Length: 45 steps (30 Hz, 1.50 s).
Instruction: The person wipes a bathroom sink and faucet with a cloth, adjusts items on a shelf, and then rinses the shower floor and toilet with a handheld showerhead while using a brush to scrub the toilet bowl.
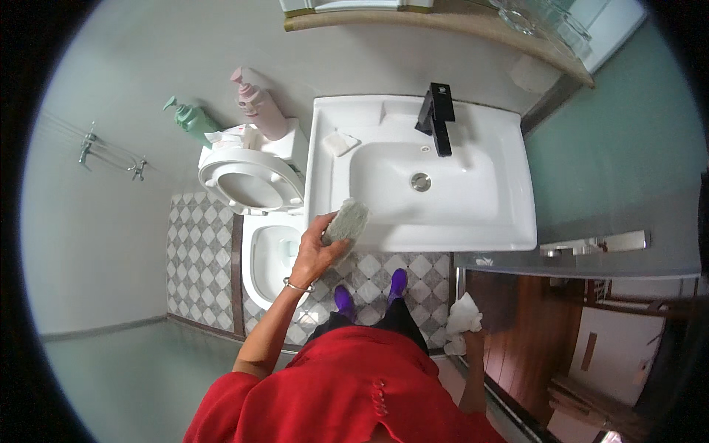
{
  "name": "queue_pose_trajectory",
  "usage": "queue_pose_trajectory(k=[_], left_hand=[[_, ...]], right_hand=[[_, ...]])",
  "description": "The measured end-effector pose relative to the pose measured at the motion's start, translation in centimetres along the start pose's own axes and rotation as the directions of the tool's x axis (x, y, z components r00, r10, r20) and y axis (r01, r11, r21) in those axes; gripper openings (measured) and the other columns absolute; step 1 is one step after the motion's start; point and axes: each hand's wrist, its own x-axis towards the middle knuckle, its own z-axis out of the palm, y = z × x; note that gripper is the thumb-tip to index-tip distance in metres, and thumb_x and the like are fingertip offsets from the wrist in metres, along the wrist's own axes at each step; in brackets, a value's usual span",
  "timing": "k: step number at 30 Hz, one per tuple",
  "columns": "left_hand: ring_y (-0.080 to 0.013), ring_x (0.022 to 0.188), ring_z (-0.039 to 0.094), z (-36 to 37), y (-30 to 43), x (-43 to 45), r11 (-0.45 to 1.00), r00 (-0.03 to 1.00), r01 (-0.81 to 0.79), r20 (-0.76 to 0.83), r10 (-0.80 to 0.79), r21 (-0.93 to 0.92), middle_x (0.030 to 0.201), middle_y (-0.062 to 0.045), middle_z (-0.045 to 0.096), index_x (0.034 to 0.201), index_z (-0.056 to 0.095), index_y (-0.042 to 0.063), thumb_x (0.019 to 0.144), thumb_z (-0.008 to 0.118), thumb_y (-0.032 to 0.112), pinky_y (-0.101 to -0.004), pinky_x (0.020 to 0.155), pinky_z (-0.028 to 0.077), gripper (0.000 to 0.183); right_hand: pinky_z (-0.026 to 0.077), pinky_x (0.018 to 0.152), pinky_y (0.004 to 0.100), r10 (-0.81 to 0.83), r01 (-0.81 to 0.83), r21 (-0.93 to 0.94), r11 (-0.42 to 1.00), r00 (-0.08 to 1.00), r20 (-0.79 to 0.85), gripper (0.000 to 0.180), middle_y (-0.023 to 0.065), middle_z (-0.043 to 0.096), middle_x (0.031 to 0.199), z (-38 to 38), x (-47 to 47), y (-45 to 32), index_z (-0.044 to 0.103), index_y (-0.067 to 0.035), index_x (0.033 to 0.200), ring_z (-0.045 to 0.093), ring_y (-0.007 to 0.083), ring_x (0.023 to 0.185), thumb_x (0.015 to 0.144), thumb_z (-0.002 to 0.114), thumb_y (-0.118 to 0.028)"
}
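My left hand (320, 248) grips a grey-green scrubbing pad (348, 224) at the front left corner of the white washbasin (443, 238). Low on the right, beyond the basin's front edge, my right hand (474, 339) holds a crumpled white cloth or tissue (464, 314). A white pad (340, 143) lies on the basin's back left ledge. The black faucet (438, 119) stands at the back of the basin, over the metal drain (421, 181).
Left of the basin is a toilet (260, 266) with its lid raised; a pink pump bottle (265, 111), a green pump bottle (193, 120) and tissues (227, 139) are behind it. A wooden shelf (443, 21) with glassware overhangs the back. A glass door with a metal handle (598, 244) is at right.
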Motion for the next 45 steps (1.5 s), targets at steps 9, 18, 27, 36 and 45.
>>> queue_pose_trajectory(k=[9,18,27,36,45], left_hand=[[-0.0375,0.095,0.045,0.6,-4.9,4.9,0.808,0.907,0.019,-0.351,0.234,0.588,0.099,-0.021,0.051,0.115,0.048,-0.001,0.070,0.059,0.009,-0.0436,0.085,0.036,0.047],[-0.0374,0.105,0.042,1.5,-4.7,3.3,0.772,0.899,0.136,-0.404,0.166,0.621,0.116,-0.021,0.044,0.125,0.040,0.002,0.063,0.063,0.001,-0.0424,0.092,0.037,0.066],[-0.0312,0.113,0.042,-1.4,-2.0,-3.6,0.928,0.847,-0.095,-0.460,0.266,0.361,0.125,-0.018,0.042,0.126,0.042,0.004,0.075,0.067,0.014,-0.0378,0.095,0.035,0.057],[-0.0195,0.114,0.049,-5.2,-7.4,-17.3,0.157,0.975,0.049,0.013,-0.221,-0.986,0.129,-0.012,0.045,0.131,0.035,0.001,0.081,0.064,0.027,-0.0374,0.100,0.038,0.064],[-0.0196,0.105,0.054,-13.7,-14.6,-28.4,-0.010,0.759,-0.408,-0.333,-0.560,-0.913,0.116,-0.006,0.057,0.116,0.054,0.008,0.081,0.062,0.020,-0.0391,0.097,0.040,0.038]], right_hand=[[0.042,0.084,0.0312,-0.021,0.021,0.008,1.000,0.996,0.081,0.046,0.0092,0.058,0.106,-0.3,6.1,-5.0,0.054,-0.001,0.113,0.054,0.0210,0.096,0.071,0.064,-0.015],[0.041,0.086,0.0331,-0.114,0.139,-0.100,0.985,0.969,0.217,0.052,0.0117,0.056,0.108,1.4,11.1,-12.0,0.052,0.000,0.115,0.053,0.0237,0.099,0.070,0.067,-0.021],[0.041,0.088,0.0350,-0.245,0.354,-0.114,0.928,0.813,0.527,0.058,0.0142,0.055,0.111,9.1,1.8,-18.8,0.050,0.000,0.117,0.052,0.0264,0.102,0.069,0.071,-0.026],[0.040,0.089,0.0369,-0.136,0.824,0.041,0.565,0.045,0.990,0.065,0.0167,0.053,0.113,29.4,-13.4,-23.1,0.048,0.000,0.119,0.051,0.0290,0.104,0.068,0.074,-0.031],[0.048,0.060,0.0247,-0.224,0.901,0.133,0.413,-0.041,0.974,0.021,0.0044,0.062,0.077,42.7,-15.7,-33.6,0.063,-0.002,0.095,0.059,0.0124,0.071,0.079,0.063,-0.016]])
